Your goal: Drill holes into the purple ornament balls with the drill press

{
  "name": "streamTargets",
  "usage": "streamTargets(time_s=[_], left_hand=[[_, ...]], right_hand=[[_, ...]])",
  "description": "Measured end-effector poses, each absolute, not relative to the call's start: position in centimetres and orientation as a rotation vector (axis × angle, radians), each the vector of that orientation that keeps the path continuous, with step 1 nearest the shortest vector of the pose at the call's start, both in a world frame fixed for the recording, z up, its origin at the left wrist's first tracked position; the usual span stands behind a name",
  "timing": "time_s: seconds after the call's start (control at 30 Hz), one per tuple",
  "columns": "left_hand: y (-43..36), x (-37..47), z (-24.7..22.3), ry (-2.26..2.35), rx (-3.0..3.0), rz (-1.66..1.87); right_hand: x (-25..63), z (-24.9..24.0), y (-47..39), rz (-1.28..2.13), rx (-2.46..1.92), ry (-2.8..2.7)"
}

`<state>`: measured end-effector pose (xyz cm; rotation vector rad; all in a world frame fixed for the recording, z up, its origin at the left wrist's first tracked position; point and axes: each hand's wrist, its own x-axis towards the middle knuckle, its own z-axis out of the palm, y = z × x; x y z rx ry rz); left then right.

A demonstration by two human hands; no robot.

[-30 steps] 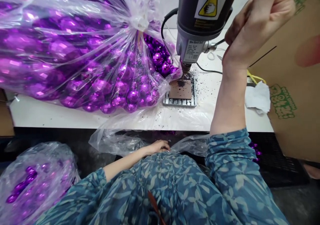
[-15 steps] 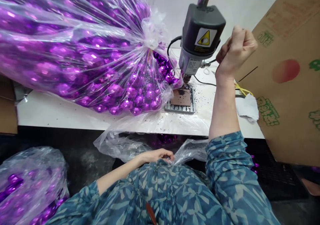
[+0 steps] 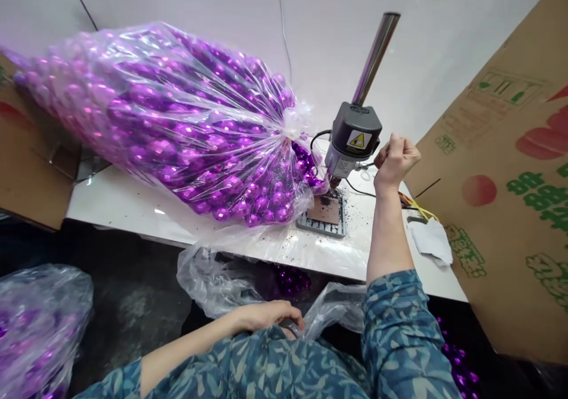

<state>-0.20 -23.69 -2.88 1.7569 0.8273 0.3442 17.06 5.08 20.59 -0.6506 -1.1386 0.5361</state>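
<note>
The person's right hand is closed, its fingers curled tightly at the lever on the side of the drill press. The press stands over a brown board on its slotted base (dark shavings lie scattered around it) on the white surface. The left hand rests at the lap with bent fingers; whether they grip anything, one cannot tell. A tied bag of purple baubles lies left of the press.
</note>
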Motion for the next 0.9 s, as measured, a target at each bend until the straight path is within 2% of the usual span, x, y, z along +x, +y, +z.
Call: streamTargets(time_s=[0.1, 0.27, 0.37, 0.63, 0.77, 0.9], left_hand=[[-22.9, -0.3, -0.7, 0.947, 2.005, 0.437], [-19.6, -2.0, 5.0, 1.044, 2.261, 0.851], [-16.2, -2.9, 6.5, 1.136, 2.422, 0.874], [-8.1, -3.1, 4.4, 1.462, 2.768, 0.405], [-7.1, -4.8, 3.3, 1.818, 2.703, 0.396], [-7.8, -6.4, 2.5, 1.841, 2.782, 0.435]], right_hand=[[17.2, 20.6, 5.0, 0.545, -0.641, -1.142], [17.3, 20.6, 4.9, 0.558, -0.634, -1.121], [17.3, 20.7, 4.8, 0.560, -0.640, -1.108], [17.4, 20.8, 4.2, 0.586, -0.629, -1.121], [17.6, 20.7, 4.0, 0.594, -0.635, -1.143], [17.6, 20.7, 3.9, 0.593, -0.640, -1.148]])
